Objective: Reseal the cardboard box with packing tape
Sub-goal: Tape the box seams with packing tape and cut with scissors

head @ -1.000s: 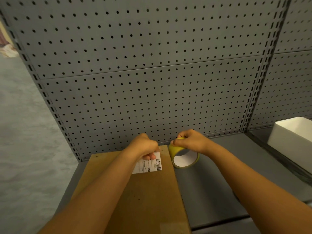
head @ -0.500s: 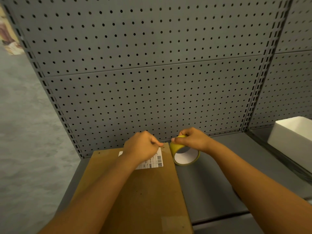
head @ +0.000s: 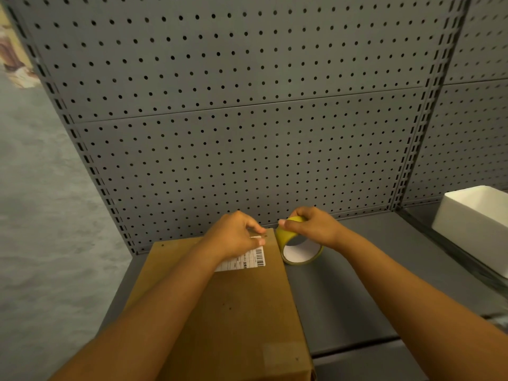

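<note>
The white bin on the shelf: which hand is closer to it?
Right. The right hand grips the tape roll left of the white bin; the left hand is farther left, over the cardboard box.

— How many boxes did you have in front of you?

— One cardboard box [head: 228, 312], lying on the grey shelf [head: 343, 298]. It carried one white barcode label [head: 242, 261].

— And rolls of tape?

— One yellow tape roll [head: 298, 247], just beside the box.

— Both your hands in sight?

— Two: my left hand [head: 236, 235] over the far end of the box, and my right hand [head: 313, 225] curled on the roll.

— Anything else to count?

— One white bin [head: 478, 224] off to my right. Behind it all I counted two pegboard panels [head: 233, 105], one above the other.
</note>
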Demonstrator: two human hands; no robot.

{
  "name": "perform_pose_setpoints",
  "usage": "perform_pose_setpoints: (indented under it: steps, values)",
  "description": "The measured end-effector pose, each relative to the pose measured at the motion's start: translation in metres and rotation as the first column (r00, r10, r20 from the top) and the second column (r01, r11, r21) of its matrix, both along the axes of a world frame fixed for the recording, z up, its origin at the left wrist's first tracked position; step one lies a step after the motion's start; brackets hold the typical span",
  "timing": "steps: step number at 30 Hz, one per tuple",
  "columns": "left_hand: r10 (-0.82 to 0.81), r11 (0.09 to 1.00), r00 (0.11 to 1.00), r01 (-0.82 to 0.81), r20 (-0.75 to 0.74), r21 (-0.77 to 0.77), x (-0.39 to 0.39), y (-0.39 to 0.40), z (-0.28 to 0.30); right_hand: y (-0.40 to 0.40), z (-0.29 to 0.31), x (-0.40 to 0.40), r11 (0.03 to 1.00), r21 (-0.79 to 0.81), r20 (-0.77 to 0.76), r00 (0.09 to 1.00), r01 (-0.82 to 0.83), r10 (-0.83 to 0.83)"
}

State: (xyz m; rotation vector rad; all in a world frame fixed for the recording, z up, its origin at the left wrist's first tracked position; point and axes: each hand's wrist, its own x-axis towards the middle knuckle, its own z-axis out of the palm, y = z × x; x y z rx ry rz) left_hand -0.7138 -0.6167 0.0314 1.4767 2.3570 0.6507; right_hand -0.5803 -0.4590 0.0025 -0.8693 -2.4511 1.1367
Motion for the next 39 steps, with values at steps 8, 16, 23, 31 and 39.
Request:
perform_pose_setpoints:
  steps: [8,16,23,31,39]
  values:
    - [-0.185,0.974,0.926,0.217,-0.33,0.064,0.008,-0.008,-0.017,-0.002,-0.002,0.003,0.999,-0.03,-0.033,0.999,0.027,-0.028]
    - [-0.335,0.929,0.835,0.369,-0.437,-0.007,0.005,-0.01,-0.022,-0.003,-0.006,0.003,0.998,-0.035,-0.048,0.998,0.045,-0.046]
    - [-0.289,0.93,0.91,0.341,-0.298,0.14,-0.001,-0.012,-0.029,0.004,-0.014,0.01,0.964,-0.253,-0.106,0.988,0.084,-0.113]
    - [-0.312,0.932,0.906,0.35,-0.284,0.092,-0.002,-0.012,-0.033,-0.001,-0.034,0.008,0.765,-0.639,-0.299,0.893,0.076,-0.338]
    - [-0.282,0.932,0.92,0.33,-0.272,0.15,-0.007,-0.013,-0.038,0.018,-0.015,0.009,0.955,-0.276,-0.223,0.96,0.106,-0.171]
